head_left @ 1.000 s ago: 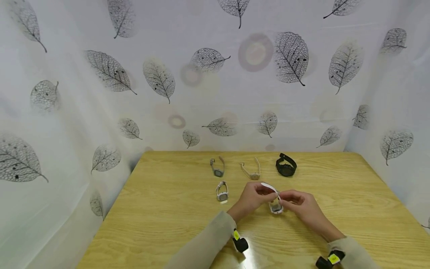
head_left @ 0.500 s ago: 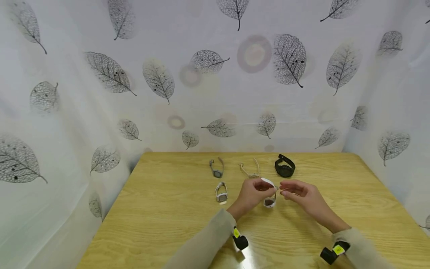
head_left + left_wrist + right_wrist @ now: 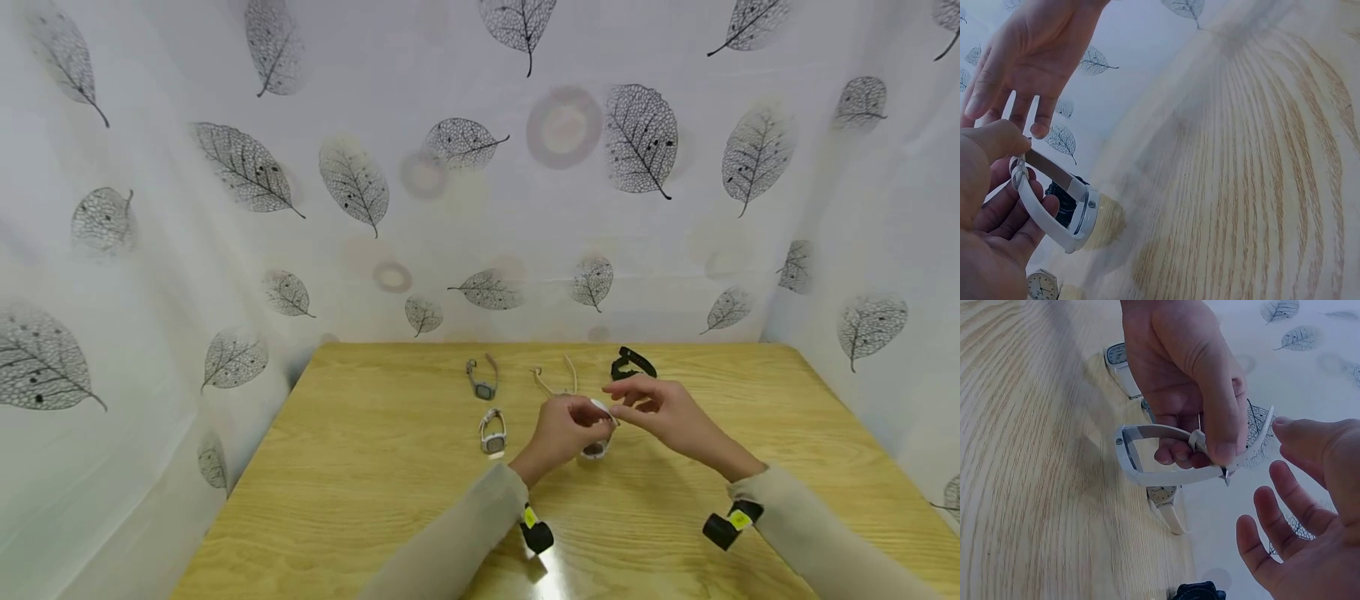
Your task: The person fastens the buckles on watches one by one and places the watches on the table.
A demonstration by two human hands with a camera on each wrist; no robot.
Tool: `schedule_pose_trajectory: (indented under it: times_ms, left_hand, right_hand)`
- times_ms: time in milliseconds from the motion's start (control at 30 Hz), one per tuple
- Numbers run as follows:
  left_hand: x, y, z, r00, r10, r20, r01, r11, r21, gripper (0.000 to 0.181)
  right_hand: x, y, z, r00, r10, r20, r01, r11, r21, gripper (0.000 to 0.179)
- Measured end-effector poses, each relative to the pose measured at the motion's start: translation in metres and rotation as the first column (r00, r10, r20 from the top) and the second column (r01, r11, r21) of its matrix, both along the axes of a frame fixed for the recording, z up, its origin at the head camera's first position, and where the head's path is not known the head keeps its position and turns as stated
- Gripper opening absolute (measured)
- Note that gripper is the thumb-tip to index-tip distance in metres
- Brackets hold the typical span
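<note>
My left hand (image 3: 561,433) pinches the strap of a white wristwatch (image 3: 1172,479) between thumb and fingers, near the buckle. The strap forms a loop, and the watch case (image 3: 1088,219) hangs below the hand. Past the buckle, the strap's free end (image 3: 1264,432) sticks out towards my right hand (image 3: 667,412). That hand has its fingers spread, its thumb tip right at the strap's end. In the head view the left fingers cover much of the strap.
On the wooden table (image 3: 360,500) lie a grey watch (image 3: 484,391), another white watch (image 3: 493,444) and a beige watch (image 3: 572,379). A black watch (image 3: 636,360) sits behind the right hand, partly covered. A leaf-print curtain (image 3: 375,308) encloses the back and sides.
The right hand has left the strap near the buckle, moved away, then risen and come back to the strap's free end. The left hand has shifted slightly left with the white wristwatch.
</note>
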State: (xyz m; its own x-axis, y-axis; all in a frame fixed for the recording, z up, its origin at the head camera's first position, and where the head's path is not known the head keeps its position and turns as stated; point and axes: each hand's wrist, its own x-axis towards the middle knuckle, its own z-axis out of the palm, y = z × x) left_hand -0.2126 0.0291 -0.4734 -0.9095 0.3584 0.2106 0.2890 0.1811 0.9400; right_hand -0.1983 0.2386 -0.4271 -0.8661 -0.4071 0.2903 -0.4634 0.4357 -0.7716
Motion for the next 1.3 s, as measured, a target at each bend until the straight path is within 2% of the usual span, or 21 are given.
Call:
schedule_pose_trajectory:
  times_ms: [200,467,800,1067,1300]
  left_hand:
    - [0.002,0.0,-0.001,1.0,0.011,0.005,-0.011,1.0,-0.02,0.01]
    - [0.002,0.0,-0.002,1.0,0.01,-0.007,-0.01,0.999,-0.041,0.01]
    - [0.002,-0.004,0.001,1.0,-0.02,0.0,0.02,0.999,-0.036,0.014]
    - [0.001,-0.009,-0.004,0.998,-0.062,0.02,0.063,0.997,-0.037,0.017]
    - [0.003,-0.009,-0.004,0.999,-0.045,0.016,0.045,0.999,-0.012,0.021]
  right_hand:
    - [-0.003,-0.007,-0.001,0.999,0.039,-0.032,-0.037,0.997,0.069,0.021]
    - [-0.005,-0.007,-0.003,0.997,0.07,-0.041,-0.068,0.996,0.056,0.014]
    - [-0.002,-0.006,-0.005,1.0,-0.001,-0.016,0.002,0.999,0.035,0.014]
    - [0.002,0.0,-0.008,0.997,-0.034,0.071,0.036,0.999,-0.036,0.019]
    - [0.005,0.004,-0.012,0.994,-0.05,0.102,0.061,0.992,-0.106,0.02]
